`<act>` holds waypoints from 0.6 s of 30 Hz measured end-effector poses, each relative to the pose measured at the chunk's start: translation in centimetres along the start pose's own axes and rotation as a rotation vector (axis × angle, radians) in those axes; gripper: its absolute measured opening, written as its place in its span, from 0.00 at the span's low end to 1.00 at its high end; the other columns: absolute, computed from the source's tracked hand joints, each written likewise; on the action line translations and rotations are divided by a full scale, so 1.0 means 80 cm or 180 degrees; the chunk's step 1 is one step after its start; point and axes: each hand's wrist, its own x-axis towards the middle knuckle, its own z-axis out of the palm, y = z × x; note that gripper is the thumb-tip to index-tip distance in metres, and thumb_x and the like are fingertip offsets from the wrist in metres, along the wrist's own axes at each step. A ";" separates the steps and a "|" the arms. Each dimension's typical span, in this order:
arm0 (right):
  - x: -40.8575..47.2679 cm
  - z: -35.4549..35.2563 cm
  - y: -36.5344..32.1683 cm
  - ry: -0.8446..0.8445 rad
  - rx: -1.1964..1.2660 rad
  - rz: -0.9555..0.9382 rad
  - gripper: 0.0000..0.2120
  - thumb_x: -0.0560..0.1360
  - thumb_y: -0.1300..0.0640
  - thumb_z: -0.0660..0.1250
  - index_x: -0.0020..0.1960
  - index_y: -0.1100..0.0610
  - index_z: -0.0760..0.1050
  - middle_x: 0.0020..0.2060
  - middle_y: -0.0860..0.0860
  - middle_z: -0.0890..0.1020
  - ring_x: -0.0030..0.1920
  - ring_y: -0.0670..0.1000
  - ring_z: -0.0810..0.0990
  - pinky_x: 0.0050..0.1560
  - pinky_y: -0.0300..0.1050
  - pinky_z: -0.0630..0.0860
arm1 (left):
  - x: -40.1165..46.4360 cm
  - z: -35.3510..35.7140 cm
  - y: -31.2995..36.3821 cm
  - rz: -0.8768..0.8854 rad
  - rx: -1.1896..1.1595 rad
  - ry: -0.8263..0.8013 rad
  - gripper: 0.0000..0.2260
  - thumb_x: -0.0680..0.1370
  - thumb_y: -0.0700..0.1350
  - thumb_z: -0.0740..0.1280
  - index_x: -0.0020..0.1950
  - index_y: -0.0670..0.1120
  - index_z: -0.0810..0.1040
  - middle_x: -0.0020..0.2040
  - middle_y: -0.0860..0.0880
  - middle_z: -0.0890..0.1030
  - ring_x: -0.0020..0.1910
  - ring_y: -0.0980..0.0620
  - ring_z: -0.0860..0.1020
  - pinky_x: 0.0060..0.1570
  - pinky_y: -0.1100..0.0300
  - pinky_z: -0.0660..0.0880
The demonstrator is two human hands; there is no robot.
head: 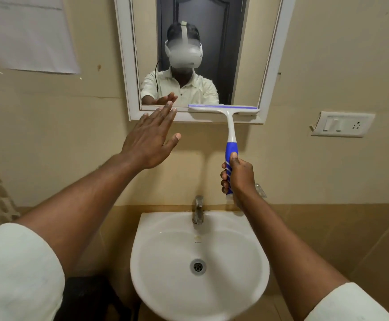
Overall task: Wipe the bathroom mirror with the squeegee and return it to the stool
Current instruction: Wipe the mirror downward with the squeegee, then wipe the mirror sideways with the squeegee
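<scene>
The white-framed mirror (242, 54) hangs on the beige wall above the sink. My right hand (237, 174) grips the blue part of the squeegee (231, 126) handle, holding it upright. Its white-and-blue blade lies level along the mirror's bottom edge, on the right half. My left hand (150, 137) is raised flat, fingers spread, with the fingertips at the lower left part of the frame. It holds nothing. A dark shape (84, 297) at the bottom left, beside the sink, may be the stool; I cannot tell.
A white sink (142, 262) with a metal tap (198, 209) sits directly below my hands. A switch and socket plate (342, 123) is on the wall at right. A sheet of paper (29, 35) hangs at upper left. Patterned tiles run down the left edge.
</scene>
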 end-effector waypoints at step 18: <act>0.021 0.038 -0.203 0.0122 -0.1499 -0.1856 0.11 0.77 0.48 0.62 0.51 0.55 0.69 0.37 0.53 0.77 0.30 0.52 0.75 0.26 0.40 0.67 | 0.069 -0.131 -0.048 -0.0008 0.0191 0.0933 0.28 0.80 0.57 0.51 0.77 0.51 0.46 0.78 0.55 0.45 0.74 0.60 0.44 0.72 0.56 0.43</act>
